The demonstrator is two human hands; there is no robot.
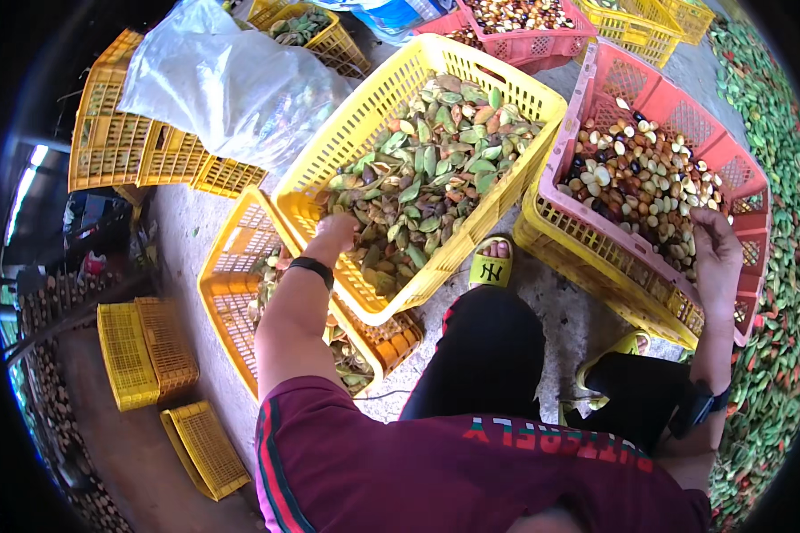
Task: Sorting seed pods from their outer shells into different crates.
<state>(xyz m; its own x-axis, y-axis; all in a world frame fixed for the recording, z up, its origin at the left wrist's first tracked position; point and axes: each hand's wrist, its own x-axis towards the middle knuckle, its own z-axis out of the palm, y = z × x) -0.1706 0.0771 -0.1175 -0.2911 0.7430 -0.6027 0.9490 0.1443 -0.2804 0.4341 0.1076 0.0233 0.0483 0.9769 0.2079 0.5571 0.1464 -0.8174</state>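
Observation:
At the near left corner of a yellow plastic crate (347,143), my left hand (339,232) reaches inside, next to a heap of green, brown and reddish pods or husks (433,160), several of them split. Its fingers are partly hidden, so whether they hold anything cannot be told. Over the right part of a red plastic crate (683,80) I see my right hand (717,250), fingers bent and fingertips close together. A small item between them cannot be made out. Brown, cream and dark seeds or nuts (640,166) lie below and beside it.
An orange crate (237,246) with husks sits partly under the yellow one. Another yellow crate (553,233) supports the red crate. Green and red pods (773,373) cover the floor at right. A clear plastic bag (233,86) rests at upper left near stacked crates (110,133).

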